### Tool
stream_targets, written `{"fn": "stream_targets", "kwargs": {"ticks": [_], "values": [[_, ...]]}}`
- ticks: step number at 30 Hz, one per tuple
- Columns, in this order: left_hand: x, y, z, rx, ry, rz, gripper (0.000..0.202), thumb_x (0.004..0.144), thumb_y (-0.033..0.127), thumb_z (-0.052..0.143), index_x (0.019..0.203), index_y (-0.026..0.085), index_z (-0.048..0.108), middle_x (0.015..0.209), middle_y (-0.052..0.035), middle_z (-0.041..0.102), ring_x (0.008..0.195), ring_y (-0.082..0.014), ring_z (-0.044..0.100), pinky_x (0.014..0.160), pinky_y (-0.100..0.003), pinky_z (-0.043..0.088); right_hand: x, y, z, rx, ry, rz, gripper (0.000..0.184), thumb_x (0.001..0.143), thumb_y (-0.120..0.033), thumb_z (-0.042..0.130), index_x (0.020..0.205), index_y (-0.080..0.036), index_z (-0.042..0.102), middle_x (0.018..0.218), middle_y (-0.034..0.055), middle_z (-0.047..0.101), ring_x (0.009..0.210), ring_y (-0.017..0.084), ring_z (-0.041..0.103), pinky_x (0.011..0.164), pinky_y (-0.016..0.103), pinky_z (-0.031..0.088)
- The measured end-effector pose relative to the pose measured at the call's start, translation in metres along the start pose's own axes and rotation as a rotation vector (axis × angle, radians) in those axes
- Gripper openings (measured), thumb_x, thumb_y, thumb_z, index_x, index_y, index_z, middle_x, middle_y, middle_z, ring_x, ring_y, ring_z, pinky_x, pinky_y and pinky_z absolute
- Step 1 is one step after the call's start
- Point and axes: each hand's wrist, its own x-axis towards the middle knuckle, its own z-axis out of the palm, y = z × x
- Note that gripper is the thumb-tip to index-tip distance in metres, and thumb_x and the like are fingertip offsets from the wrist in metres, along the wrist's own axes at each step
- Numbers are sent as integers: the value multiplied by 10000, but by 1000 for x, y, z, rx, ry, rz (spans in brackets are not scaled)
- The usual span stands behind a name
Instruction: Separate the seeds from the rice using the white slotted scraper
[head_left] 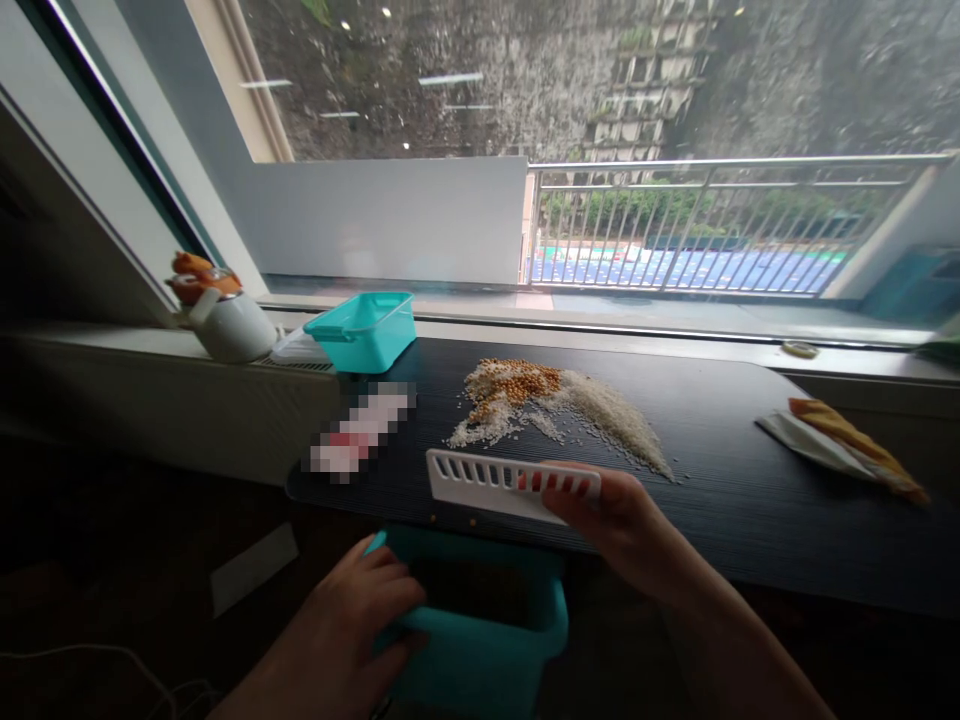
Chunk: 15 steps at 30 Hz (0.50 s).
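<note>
My right hand (611, 520) grips a white slotted plastic panel (487, 482) and holds it upright on the black table (735, 470) near the front edge. Behind the panel lies a spread pile of white rice (615, 415) mixed with yellow-brown grains (514, 382). A few stray grains lie by the panel's foot. My left hand (360, 610) holds the left rim of a teal plastic bin (487, 630), which sits below the table's front edge. The fingers curl over the rim.
A second teal bin (364, 330) stands at the table's back left. A white teapot-like vessel (229, 320) rests on the window ledge to the left. A blurred pink-white object (360, 430) lies on the table's left. A folded cloth with orange strip (844, 440) lies at right.
</note>
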Motion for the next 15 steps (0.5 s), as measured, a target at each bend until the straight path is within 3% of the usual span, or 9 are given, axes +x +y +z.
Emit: {"fn": "stream_targets", "kwargs": {"ticks": [2, 4, 7, 10, 12, 15], "values": [[-3, -3, -1, -17, 15, 6, 126, 795, 136, 566, 826, 234, 639, 1010, -14, 666, 1039, -227, 558, 958, -347, 396, -9, -9, 4, -48, -92, 9, 238, 910, -367, 568, 1036, -243, 728, 950, 21, 736, 835, 170, 663, 709, 243, 526], [-1, -3, 2, -13, 32, 23, 132, 790, 137, 580, 857, 230, 646, 998, -23, 669, 1016, -230, 569, 968, -368, 394, -15, -13, 3, -49, -93, 29, 232, 908, -363, 572, 1029, -244, 729, 946, 22, 738, 825, 173, 666, 705, 247, 530], [8, 2, 8, 31, 20, 1, 122, 764, 106, 600, 815, 206, 649, 888, -19, 682, 937, -224, 595, 960, -406, 400, -8, -5, 2, -13, 170, 48, 269, 869, -411, 618, 1017, -221, 737, 935, 45, 754, 835, 209, 687, 726, 296, 550], [19, 12, 13, 64, -42, -55, 155, 752, 98, 614, 850, 205, 669, 911, -24, 693, 971, -237, 601, 1040, -491, 335, 16, 12, 6, 19, 470, 11, 360, 800, -492, 668, 956, -177, 749, 961, 88, 759, 878, 264, 700, 747, 360, 563], [23, 16, 15, 76, -90, -71, 155, 759, 120, 619, 874, 203, 681, 939, -37, 698, 1007, -252, 600, 1064, -520, 311, 33, 21, 10, 76, 540, -16, 409, 752, -527, 697, 929, -162, 750, 999, 106, 757, 959, 294, 692, 828, 399, 553], [24, 13, 20, 80, -121, -87, 212, 746, 126, 624, 928, 210, 692, 1013, -55, 703, 1065, -281, 593, 1086, -561, 279, 44, 28, 9, 85, 572, 13, 478, 702, -555, 722, 944, -144, 743, 978, 123, 761, 964, 319, 695, 831, 426, 554]]}}
